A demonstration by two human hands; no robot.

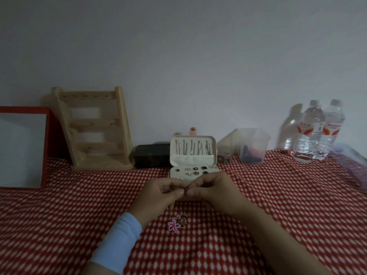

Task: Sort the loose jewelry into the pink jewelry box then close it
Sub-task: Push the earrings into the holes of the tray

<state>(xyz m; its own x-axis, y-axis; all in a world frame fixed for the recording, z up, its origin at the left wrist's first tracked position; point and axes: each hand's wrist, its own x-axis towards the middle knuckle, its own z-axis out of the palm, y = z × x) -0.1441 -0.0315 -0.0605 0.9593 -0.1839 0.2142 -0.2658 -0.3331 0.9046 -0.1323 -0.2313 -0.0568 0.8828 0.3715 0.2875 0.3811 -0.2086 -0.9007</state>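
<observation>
The pink jewelry box (pixel 192 153) stands open at the middle of the table, its lid upright with several chains hanging inside. Several small earrings sit in its cream lower tray (pixel 179 173). My left hand (pixel 160 193) and my right hand (pixel 210 188) meet just in front of the box, both pinching one small dark piece of jewelry (pixel 185 190) between the fingertips. My hands hide the front of the tray. A pink flower piece (pixel 173 225) and a small brownish piece (pixel 182 221) lie loose on the cloth below my hands.
A red-and-white patterned cloth (pixel 278 205) covers the table. A wooden jewelry stand (pixel 95 128) and a red-framed mirror (pixel 21 147) stand at the back left. A black box (pixel 152 157), a clear plastic container (pixel 251 146) and two water bottles (pixel 317 132) line the wall.
</observation>
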